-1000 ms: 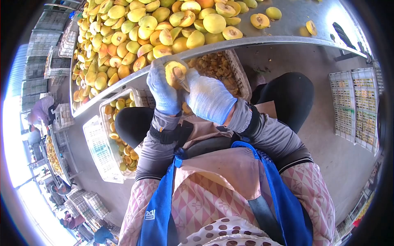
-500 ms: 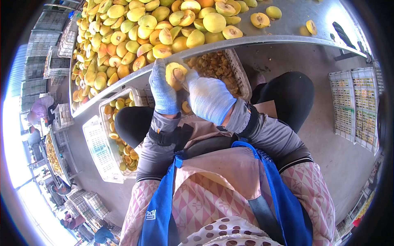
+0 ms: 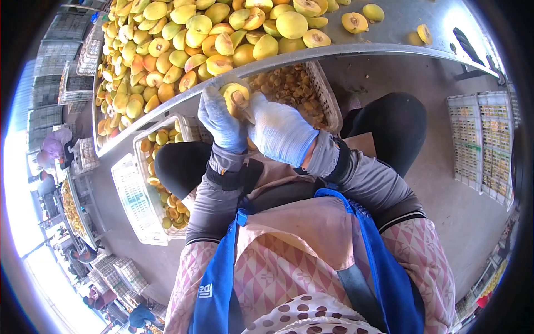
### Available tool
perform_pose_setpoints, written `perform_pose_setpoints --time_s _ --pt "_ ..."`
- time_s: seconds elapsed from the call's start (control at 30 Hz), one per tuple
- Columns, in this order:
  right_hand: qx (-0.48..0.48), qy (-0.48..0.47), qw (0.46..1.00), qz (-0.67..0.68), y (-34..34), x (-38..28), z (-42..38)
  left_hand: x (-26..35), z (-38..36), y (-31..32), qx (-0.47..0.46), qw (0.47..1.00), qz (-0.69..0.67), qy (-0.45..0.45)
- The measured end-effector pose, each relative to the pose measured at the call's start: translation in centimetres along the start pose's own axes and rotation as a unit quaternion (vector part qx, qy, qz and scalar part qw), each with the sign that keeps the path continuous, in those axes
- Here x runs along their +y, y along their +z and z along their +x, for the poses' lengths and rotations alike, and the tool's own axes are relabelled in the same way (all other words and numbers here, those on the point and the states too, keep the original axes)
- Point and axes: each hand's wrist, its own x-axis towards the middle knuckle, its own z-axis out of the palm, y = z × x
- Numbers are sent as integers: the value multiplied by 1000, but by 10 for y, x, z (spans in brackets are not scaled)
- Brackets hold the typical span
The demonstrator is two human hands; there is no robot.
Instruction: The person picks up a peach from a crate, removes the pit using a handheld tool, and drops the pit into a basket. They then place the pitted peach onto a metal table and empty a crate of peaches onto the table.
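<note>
My left hand (image 3: 223,123), in a pale blue knit glove, is closed around a yellow peach half (image 3: 234,96) with its cut face and brown centre turned toward my other hand. My right hand (image 3: 285,131), gloved the same way, is closed with its fingers right at that cut face. A thin edge shows by its fingertips, but what it grips is mostly hidden. Both hands are just below the rim of the metal table (image 3: 384,51), where many peach halves (image 3: 192,30) lie heaped.
Beneath the hands stands a crate (image 3: 327,97) of brown pits and scraps. Left of my knee, another white crate (image 3: 143,203) holds peach halves. Stacked crates (image 3: 481,146) stand on the right. Other people (image 3: 55,146) work far left among tables and crates.
Both hands remain together at the peach half. The left hand has tilted and shifted slightly down and left, and the fruit has turned a little. The right hand has moved slightly left.
</note>
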Motion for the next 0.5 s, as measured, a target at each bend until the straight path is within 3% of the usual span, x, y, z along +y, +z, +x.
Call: perform_pose_setpoints --time_s 0.1,0.17,0.23,0.33,0.43,0.5 --pt "6 -4 1000 -14 3 2 -1 16 3 3 -16 998 -14 -57" --pt "-3 -7 999 -53 -7 -2 -1 19 3 4 -13 984 -108 -139" --pt "-10 -3 997 -74 -6 -4 1 16 5 3 -3 933 -270 -240" --pt "11 3 999 -50 0 -5 -3 13 4 3 6 901 -371 -224" --pt "57 -20 997 -51 6 -1 -1 24 9 6 96 896 -344 -264" --pt "61 -42 995 -60 5 -1 -2 17 11 -1 46 905 -351 -236"
